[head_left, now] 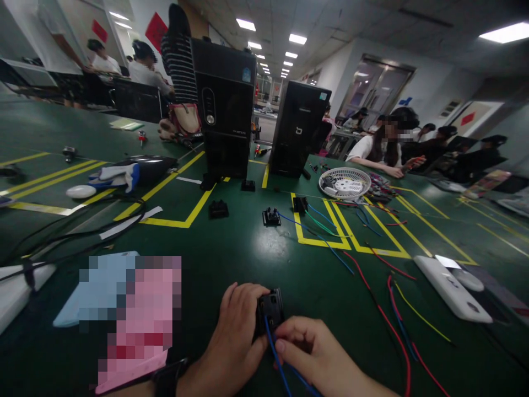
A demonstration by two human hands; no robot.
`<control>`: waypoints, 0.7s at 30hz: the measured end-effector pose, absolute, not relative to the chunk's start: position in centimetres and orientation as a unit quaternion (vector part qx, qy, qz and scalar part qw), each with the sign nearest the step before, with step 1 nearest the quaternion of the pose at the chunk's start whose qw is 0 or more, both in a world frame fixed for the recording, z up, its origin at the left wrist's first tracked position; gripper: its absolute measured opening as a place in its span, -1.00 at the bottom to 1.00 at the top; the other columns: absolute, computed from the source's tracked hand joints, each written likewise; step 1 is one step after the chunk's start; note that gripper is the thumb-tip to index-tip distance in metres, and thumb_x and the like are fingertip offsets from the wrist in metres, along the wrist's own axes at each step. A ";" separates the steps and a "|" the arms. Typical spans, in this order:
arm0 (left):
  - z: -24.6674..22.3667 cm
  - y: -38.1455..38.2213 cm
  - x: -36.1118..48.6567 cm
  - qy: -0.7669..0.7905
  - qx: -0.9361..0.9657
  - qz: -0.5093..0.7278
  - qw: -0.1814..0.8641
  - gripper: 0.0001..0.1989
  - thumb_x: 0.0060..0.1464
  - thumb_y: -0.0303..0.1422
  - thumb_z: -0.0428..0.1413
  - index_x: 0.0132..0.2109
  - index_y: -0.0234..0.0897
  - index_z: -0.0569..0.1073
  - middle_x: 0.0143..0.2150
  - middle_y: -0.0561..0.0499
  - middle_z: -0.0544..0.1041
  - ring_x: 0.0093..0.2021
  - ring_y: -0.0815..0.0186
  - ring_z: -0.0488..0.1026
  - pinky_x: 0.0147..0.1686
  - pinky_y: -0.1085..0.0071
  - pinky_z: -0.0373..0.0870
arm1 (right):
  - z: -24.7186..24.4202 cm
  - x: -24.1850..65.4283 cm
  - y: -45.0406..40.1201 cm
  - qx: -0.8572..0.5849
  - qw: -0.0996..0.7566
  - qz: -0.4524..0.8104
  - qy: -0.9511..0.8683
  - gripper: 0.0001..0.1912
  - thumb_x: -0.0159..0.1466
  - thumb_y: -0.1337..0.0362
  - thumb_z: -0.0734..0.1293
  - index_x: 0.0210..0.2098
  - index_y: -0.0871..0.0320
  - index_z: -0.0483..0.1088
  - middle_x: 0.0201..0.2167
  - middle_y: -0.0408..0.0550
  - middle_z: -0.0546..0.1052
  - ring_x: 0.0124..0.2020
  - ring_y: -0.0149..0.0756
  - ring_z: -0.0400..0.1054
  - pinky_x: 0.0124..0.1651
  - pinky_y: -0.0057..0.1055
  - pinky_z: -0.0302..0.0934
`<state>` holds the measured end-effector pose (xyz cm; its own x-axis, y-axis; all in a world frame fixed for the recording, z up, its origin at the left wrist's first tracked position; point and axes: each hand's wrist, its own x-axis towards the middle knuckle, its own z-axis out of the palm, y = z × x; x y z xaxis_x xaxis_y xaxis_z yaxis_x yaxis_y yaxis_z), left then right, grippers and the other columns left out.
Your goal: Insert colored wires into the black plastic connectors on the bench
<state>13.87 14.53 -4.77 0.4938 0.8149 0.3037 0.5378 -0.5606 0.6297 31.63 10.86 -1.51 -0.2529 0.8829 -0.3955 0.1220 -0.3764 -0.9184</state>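
A small black block [271, 310] rests at the near middle of the green table. My left hand [236, 339] is wrapped round its left side, fingers over the far edge and thumb at the near edge. At the block's near right corner, my right hand [316, 353] pinches a blue wire [303, 379]. Another blue wire [276, 355] runs from the block's face toward the near edge of the picture. Where the pinched wire ends is hidden by my fingers. Farther off stand similar black parts, one with a blue wire [271, 216] and one with green and blue wires [301, 204].
Two black computer towers [225, 110] [300, 129] stand at the back. A white basket [345, 190] is right of them. Loose red wires [382, 314], a yellow wire [419, 311] and a white phone [452, 289] lie right. Pink [144, 309] and blue [99, 286] objects lie left. People sit beyond.
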 end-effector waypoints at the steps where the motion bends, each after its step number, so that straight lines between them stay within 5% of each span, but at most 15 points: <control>1: -4.8 14.5 13.8 0.407 0.832 0.295 0.234 -0.38 -0.18 -0.57 0.02 0.09 -0.17 0.12 0.03 -0.06 0.33 0.10 0.10 0.24 0.20 -0.08 -0.07 | -1.5 31.6 10.8 -0.532 0.291 0.649 -0.461 -0.59 0.10 -0.02 0.41 -0.32 0.24 0.41 -0.50 -0.08 0.54 -0.52 -0.45 0.34 -0.46 -0.52 0.19; 16: -4.5 14.7 14.0 0.421 0.824 0.293 0.241 -0.45 -0.14 -0.52 0.07 0.05 -0.19 0.17 -0.03 -0.06 0.33 0.03 0.07 0.25 0.13 -0.07 0.03 | -2.0 31.3 10.7 -0.530 0.353 0.675 -0.374 -0.57 0.02 0.07 0.48 -0.28 0.26 0.38 -0.55 -0.09 0.57 -0.66 -0.51 0.32 -0.61 -0.59 0.14; 21: -4.7 14.7 14.0 0.418 0.828 0.290 0.236 -0.46 -0.14 -0.53 0.09 0.03 -0.19 0.16 -0.04 -0.07 0.33 0.01 0.07 0.25 0.10 -0.08 0.04 | -1.7 31.6 10.5 -0.546 0.325 0.671 -0.381 -0.61 0.06 0.10 0.46 -0.25 0.25 0.41 -0.40 -0.01 0.61 -0.52 -0.40 0.45 -0.66 -0.64 0.07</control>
<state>14.01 14.75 -4.68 0.4826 0.8286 0.2837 0.5543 -0.5398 0.6336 31.57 10.52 -1.70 -0.1927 0.8532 -0.4847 -0.0205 -0.4974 -0.8673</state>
